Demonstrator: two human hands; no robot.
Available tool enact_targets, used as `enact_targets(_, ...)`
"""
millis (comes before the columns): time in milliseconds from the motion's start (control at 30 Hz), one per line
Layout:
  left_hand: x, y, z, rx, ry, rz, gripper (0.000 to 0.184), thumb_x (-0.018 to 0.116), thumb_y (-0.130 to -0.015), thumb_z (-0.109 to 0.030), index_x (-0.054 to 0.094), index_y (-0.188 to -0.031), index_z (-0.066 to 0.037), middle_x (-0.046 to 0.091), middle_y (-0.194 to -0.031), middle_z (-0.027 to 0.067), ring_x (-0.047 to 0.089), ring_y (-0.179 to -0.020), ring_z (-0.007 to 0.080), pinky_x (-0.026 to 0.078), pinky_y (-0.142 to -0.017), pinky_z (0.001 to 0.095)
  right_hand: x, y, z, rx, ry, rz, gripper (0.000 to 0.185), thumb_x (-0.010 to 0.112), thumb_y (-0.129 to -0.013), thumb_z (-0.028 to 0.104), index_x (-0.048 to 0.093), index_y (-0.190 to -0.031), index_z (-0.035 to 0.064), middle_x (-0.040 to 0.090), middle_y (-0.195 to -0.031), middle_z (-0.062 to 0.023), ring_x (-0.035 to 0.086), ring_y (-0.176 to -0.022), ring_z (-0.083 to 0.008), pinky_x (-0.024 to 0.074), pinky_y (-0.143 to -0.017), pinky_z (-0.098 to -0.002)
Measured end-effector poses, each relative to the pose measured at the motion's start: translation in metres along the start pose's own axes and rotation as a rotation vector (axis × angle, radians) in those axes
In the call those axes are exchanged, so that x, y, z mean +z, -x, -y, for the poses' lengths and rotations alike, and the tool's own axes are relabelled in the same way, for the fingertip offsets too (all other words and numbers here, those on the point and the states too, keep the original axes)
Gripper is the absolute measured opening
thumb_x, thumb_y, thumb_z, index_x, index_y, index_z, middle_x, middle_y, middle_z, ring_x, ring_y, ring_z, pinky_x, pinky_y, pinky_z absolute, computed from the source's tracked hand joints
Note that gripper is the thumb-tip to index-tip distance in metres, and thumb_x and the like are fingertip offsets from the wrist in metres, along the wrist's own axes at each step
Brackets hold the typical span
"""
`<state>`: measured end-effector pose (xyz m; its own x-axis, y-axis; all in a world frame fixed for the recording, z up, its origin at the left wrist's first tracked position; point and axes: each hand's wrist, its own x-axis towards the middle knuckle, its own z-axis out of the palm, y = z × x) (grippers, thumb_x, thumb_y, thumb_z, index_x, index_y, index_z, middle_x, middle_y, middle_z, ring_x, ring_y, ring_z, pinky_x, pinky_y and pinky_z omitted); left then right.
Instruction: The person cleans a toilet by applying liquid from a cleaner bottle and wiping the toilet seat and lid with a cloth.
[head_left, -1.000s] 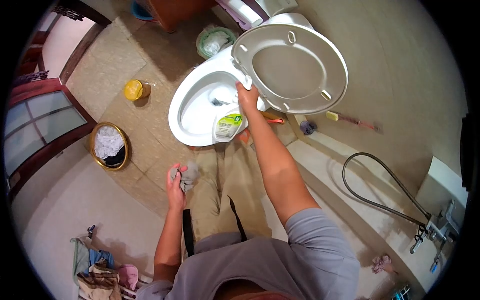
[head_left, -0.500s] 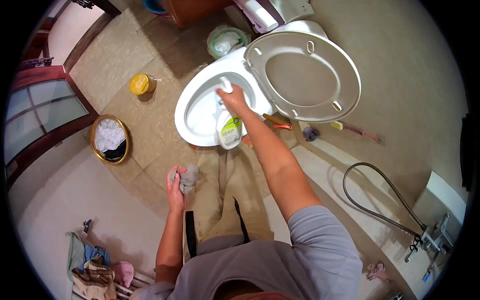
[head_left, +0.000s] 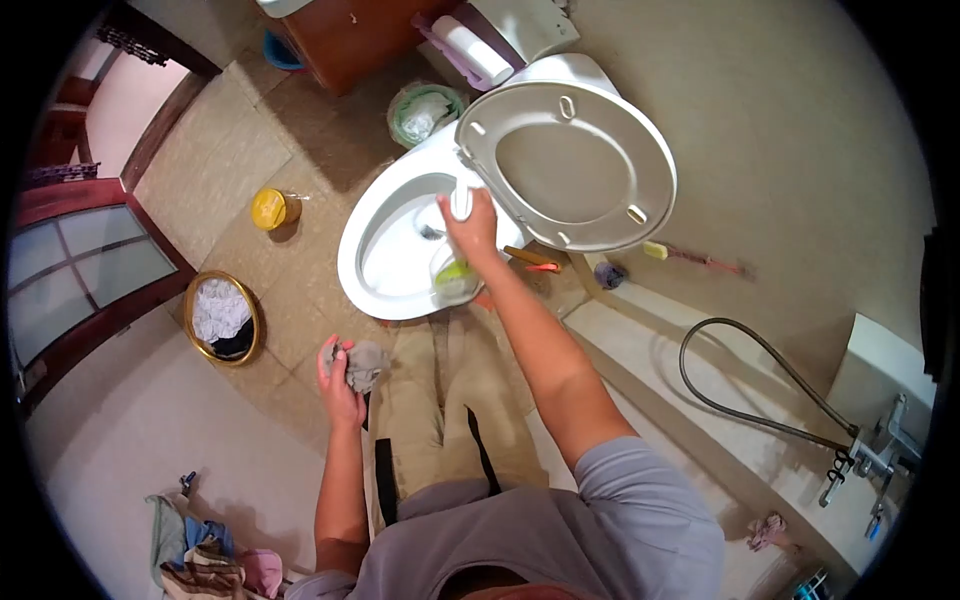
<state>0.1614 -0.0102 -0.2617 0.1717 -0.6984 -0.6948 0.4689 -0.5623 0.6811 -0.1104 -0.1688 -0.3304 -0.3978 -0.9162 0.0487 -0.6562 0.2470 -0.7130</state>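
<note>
While the right hand (head_left: 472, 228) is closed around the neck of a spray bottle (head_left: 455, 272), the bottle hangs over the front part of the toilet (head_left: 352, 270) bowl — whether it touches the rim cannot be told. The left hand (head_left: 344, 392), fingers curled, grips a crumpled grey cloth (head_left: 366, 366) beside the person's trousers (head_left: 415, 425). Behind the bowl the seat (head_left: 641, 185) stands raised — a bin (head_left: 398, 128) sits near it, and a yellow tub (head_left: 269, 209) stands farther left on the floor (head_left: 285, 325).

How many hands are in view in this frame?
2. The right hand grips a spray bottle over the toilet; the left hand, nearer the body, holds a grey cloth. No others show.
</note>
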Motion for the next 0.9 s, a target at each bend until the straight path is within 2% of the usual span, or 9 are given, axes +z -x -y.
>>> enact_targets(167, 0.017, -0.001, 0.010, -0.020, -0.016, 0.080, 0.036, 0.053, -0.092, -0.012, 0.046, -0.126, -0.003, 0.058, -0.107, 0.0089, 0.057, -0.093, 0.0170, 0.048, -0.081, 0.0308, -0.019, -0.058, -0.006, 0.102, 0.143, -0.023, 0.041, 0.068, -0.077, 0.039, 0.060, -0.081, -0.0010, 0.057, -0.087, -0.0194, 0.058, -0.083, -0.0389, 0.0468, -0.075, -0.0472)
enact_targets(333, 0.050, -0.009, -0.001, -0.001, -0.103, 0.173, 0.041, 0.054, -0.091, -0.015, 0.045, -0.129, -0.002, 0.058, -0.109, 0.0094, 0.054, -0.098, 0.0168, 0.045, -0.086, 0.0306, -0.025, -0.043, -0.038, 0.137, 0.115, 0.070, 0.044, 0.069, -0.076, 0.042, 0.063, -0.089, -0.0002, 0.060, -0.091, -0.0202, 0.059, -0.088, -0.0382, 0.0468, -0.079, -0.0462)
enact_targets(500, 0.102, -0.051, -0.030, 0.144, -0.268, 0.265, 0.045, 0.055, -0.090, -0.020, 0.045, -0.130, -0.001, 0.056, -0.113, 0.0097, 0.052, -0.101, 0.0175, 0.041, -0.090, 0.0305, -0.086, -0.003, -0.051, 0.084, -0.134, 0.051, 0.035, 0.072, -0.076, 0.030, 0.063, -0.091, -0.0011, 0.060, -0.087, -0.0210, 0.059, -0.083, -0.0383, 0.0465, -0.074, -0.0443)
enact_targets(600, 0.141, -0.095, -0.046, 0.136, -0.294, 0.362, 0.043, 0.055, -0.092, -0.026, 0.049, -0.126, -0.001, 0.056, -0.111, 0.0100, 0.052, -0.103, 0.0153, 0.041, -0.090, 0.0284, -0.138, 0.024, -0.059, 0.073, -0.156, -0.077, 0.028, 0.072, -0.076, 0.021, 0.060, -0.085, -0.0014, 0.056, -0.078, -0.0160, 0.057, -0.072, -0.0301, 0.0447, -0.066, -0.0385)
enact_targets(667, 0.180, -0.131, -0.052, 0.267, -0.387, 0.370, 0.042, 0.052, -0.093, -0.037, 0.059, -0.113, 0.000, 0.060, -0.101, 0.0095, 0.054, -0.095, 0.0143, 0.043, -0.085, 0.0288, -0.176, 0.041, -0.062, 0.088, -0.167, -0.115, 0.026, 0.073, -0.075, 0.019, 0.060, -0.085, -0.0009, 0.055, -0.077, -0.0134, 0.056, -0.070, -0.0261, 0.0441, -0.064, -0.0357)
enact_targets(733, 0.210, -0.190, -0.055, 0.034, -0.469, 0.427, 0.046, 0.051, -0.093, -0.043, 0.066, -0.098, 0.000, 0.062, -0.087, 0.0083, 0.057, -0.082, 0.0139, 0.046, -0.075, 0.0289, -0.215, 0.052, -0.063, 0.039, -0.115, -0.147, 0.023, 0.072, -0.076, 0.017, 0.061, -0.087, 0.0000, 0.056, -0.079, -0.0110, 0.056, -0.070, -0.0251, 0.0447, -0.065, -0.0351)
enact_targets(800, 0.262, -0.210, -0.067, -0.036, -0.533, 0.431, 0.042, 0.053, -0.092, -0.038, 0.067, -0.090, 0.001, 0.062, -0.078, 0.0061, 0.056, -0.072, 0.0137, 0.046, -0.065, 0.0294, -0.245, 0.063, -0.067, 0.071, -0.146, -0.219, 0.021, 0.070, -0.076, 0.012, 0.061, -0.089, -0.0012, 0.056, -0.081, -0.0115, 0.057, -0.072, -0.0246, 0.0454, -0.066, -0.0347)
enact_targets(867, 0.292, -0.281, -0.042, 0.159, -0.602, 0.526, 0.036, 0.055, -0.091, -0.032, 0.067, -0.095, 0.002, 0.062, -0.080, 0.0061, 0.058, -0.072, 0.0146, 0.047, -0.064, 0.0277, -0.274, 0.070, -0.072, 0.124, -0.092, -0.236, 0.020, 0.067, -0.077, 0.007, 0.060, -0.092, -0.0032, 0.057, -0.084, -0.0119, 0.057, -0.073, -0.0225, 0.0460, -0.066, -0.0332)
enact_targets(900, 0.318, -0.279, -0.043, 0.279, -0.635, 0.426, 0.031, 0.056, -0.089, -0.024, 0.065, -0.101, 0.003, 0.063, -0.082, 0.0074, 0.059, -0.075, 0.0172, 0.048, -0.068, 0.0298, -0.285, 0.072, -0.076, 0.163, -0.066, -0.238, 0.021, 0.067, -0.076, 0.007, 0.059, -0.092, -0.0037, 0.057, -0.085, -0.0123, 0.057, -0.073, -0.0221, 0.0459, -0.066, -0.0325)
